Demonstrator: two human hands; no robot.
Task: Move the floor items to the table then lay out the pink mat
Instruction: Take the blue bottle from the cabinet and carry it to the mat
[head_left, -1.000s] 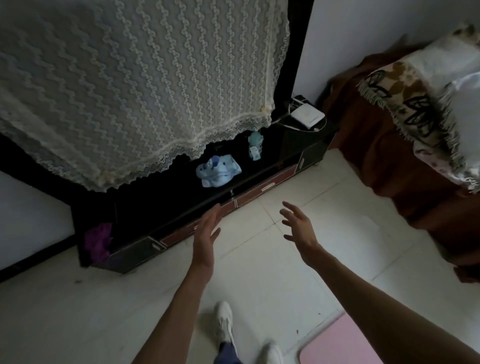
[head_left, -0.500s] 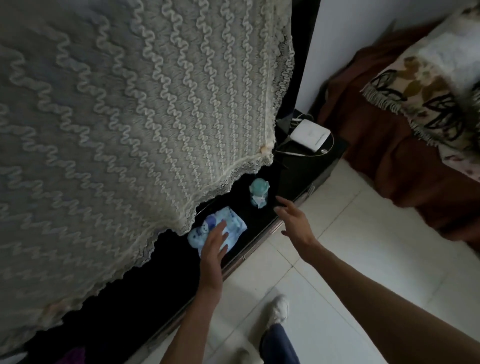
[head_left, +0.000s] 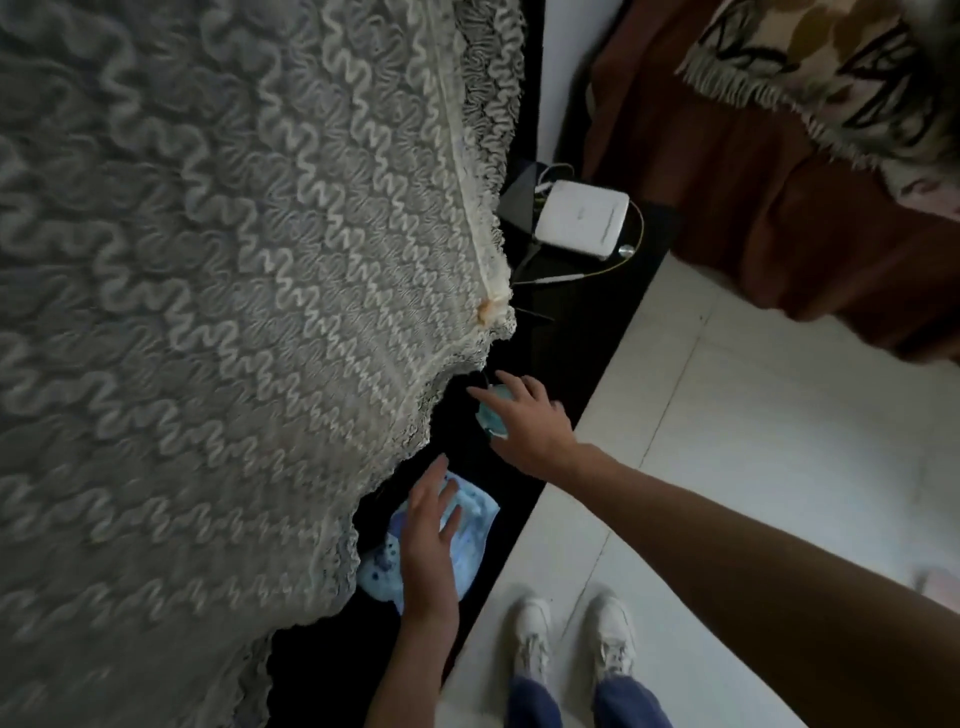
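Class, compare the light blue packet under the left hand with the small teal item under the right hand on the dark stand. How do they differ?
The light blue packet is larger and lies flat and crumpled; the teal item is smaller and more compact. The left hand rests open on the packet, while the right hand curls over the teal item. Both sit on the dark stand near the lace cloth.

Dim overall, brightest on the pale floor tiles (head_left: 779, 441) at right. Deep black beneath the lace cloth (head_left: 234, 312) (detail lost on the dark surface (head_left: 571, 332)). Soft motion blur throughout, lace pattern smeared at left. Wide-angle bending toward the frame edges.
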